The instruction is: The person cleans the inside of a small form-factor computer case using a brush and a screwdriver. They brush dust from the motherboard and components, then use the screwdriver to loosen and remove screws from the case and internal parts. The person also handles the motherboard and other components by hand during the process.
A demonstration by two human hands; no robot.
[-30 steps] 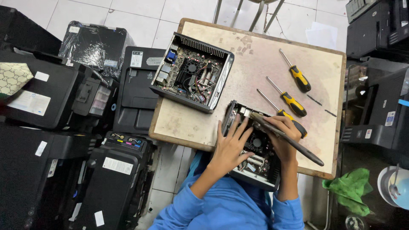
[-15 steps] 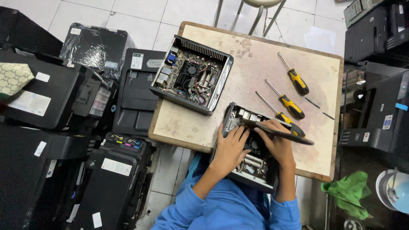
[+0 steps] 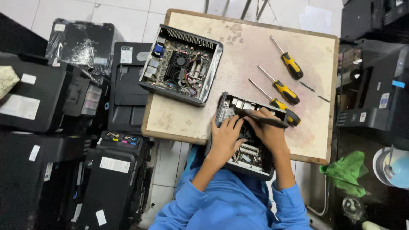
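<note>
I saw my left hand (image 3: pixel 225 138) lying inside the small opened computer case (image 3: pixel 246 136) at the near edge of the counter (image 3: pixel 251 55), fingers spread loosely over its boards and gripping nothing. My right hand (image 3: pixel 267 131) rested on the same case, just to the right, closed around a dark, slim tool (image 3: pixel 260 118) that lay across the case's upper part; I could not tell what its tip touched. The case sat tilted, its near end overhanging the counter edge above my blue sleeves (image 3: pixel 238 204).

A second open case (image 3: pixel 181 64), larger, with a fan and wiring showing, stood apart toward the far left of the counter. Three yellow-and-black screwdrivers (image 3: pixel 286 91) lay in a row on the right side, the nearest one just beside my right hand. Two thin dark bits (image 3: pixel 313 91) lay further right.

Black printers (image 3: pixel 64 106) were stacked on the floor to the left, and a green cloth (image 3: pixel 347 170) lay crumpled to the right.
</note>
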